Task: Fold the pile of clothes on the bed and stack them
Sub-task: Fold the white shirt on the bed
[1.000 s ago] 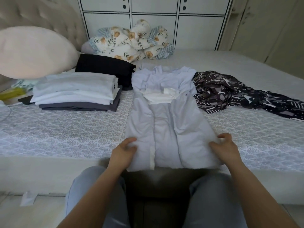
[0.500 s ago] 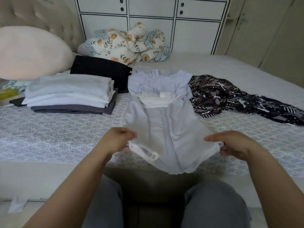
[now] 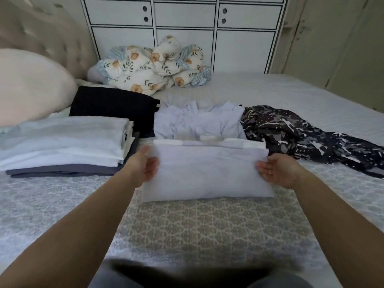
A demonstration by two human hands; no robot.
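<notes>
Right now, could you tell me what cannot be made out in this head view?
- Left hand: fingertips motion-blurred and behind the pale shirt, so the grip is unclear.
- Right hand: fingertips hidden by the same shirt edge.
- Folded stack: cut off by the left edge.
- Patterned dark garment: runs past the right edge.

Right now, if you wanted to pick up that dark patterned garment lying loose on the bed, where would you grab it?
Probably the bunched end of the dark patterned garment, beside the pale shirt, coming from above and the near side. There the cloth heaps into folds that fingers can gather, while its right part trails thin and flat across the bed. Both hands are busy at the shirt.
</notes>
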